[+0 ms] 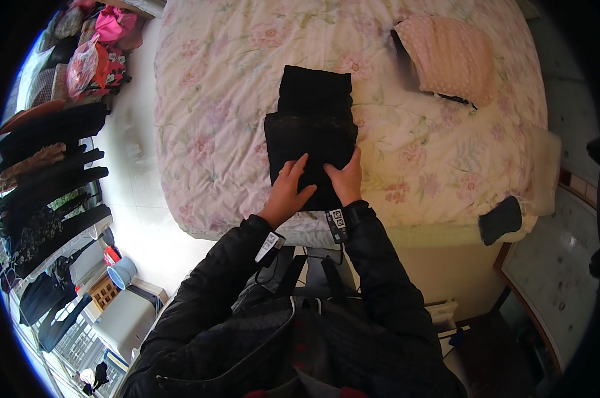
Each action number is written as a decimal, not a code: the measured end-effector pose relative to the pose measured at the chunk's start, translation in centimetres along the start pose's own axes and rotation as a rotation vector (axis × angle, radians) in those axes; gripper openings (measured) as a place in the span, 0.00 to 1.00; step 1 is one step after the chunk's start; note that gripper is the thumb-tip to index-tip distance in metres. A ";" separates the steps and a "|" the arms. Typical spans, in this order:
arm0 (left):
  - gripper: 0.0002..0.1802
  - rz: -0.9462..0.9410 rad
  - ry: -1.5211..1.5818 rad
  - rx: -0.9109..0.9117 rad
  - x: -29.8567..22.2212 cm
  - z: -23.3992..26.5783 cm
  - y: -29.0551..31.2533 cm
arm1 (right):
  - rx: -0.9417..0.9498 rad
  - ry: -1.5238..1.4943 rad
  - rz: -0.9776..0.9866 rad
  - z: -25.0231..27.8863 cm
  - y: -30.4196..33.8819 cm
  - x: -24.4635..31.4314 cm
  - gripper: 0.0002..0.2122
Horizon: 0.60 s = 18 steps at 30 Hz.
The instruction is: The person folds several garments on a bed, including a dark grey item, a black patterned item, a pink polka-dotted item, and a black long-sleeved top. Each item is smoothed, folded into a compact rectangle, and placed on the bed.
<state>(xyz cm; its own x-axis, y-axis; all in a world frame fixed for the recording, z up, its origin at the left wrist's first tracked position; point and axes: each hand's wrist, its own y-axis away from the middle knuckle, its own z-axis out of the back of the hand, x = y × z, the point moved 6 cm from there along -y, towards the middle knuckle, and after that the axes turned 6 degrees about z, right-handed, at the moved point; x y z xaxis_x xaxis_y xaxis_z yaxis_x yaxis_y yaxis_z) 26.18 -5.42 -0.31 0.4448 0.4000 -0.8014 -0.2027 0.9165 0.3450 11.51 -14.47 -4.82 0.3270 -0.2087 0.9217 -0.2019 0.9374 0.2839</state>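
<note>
A folded black garment lies on the bed in front of me, with a narrower part reaching out at its far end. I cannot make out its exact kind. My left hand rests on its near left part, thumb apart from the fingers, which lie on the cloth. Along the near right edge is my right hand, its thumb on top of the cloth and spread from the index finger. The other fingers of that hand are partly hidden. Both hands touch the garment near the bed's front edge.
The bed has a pale floral cover. A pink dotted cloth bundle lies at the far right, and a small dark cloth hangs near the right corner. Hanging clothes, bags and a blue bucket stand at left.
</note>
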 end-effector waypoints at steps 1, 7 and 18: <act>0.44 0.038 0.014 0.026 0.5 0.5 0.3 | -0.003 -0.140 -0.066 -0.1 0.0 -0.2 0.39; 0.52 0.191 0.541 -0.016 3.5 6.8 3.3 | 0.370 -0.532 -0.076 -7.4 2.5 2.4 0.31; 0.57 0.247 0.106 -0.314 13.9 11.2 1.8 | 0.641 -0.181 0.140 -18.5 -0.1 3.4 0.18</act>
<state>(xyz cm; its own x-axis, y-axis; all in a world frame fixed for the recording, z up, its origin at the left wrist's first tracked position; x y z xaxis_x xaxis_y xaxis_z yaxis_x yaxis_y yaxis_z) 41.74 1.92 -5.36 0.2602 0.5892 -0.7650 -0.5559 0.7392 0.3802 29.69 -10.13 -6.62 0.1095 -0.1929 0.9751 -0.7564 0.6203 0.2076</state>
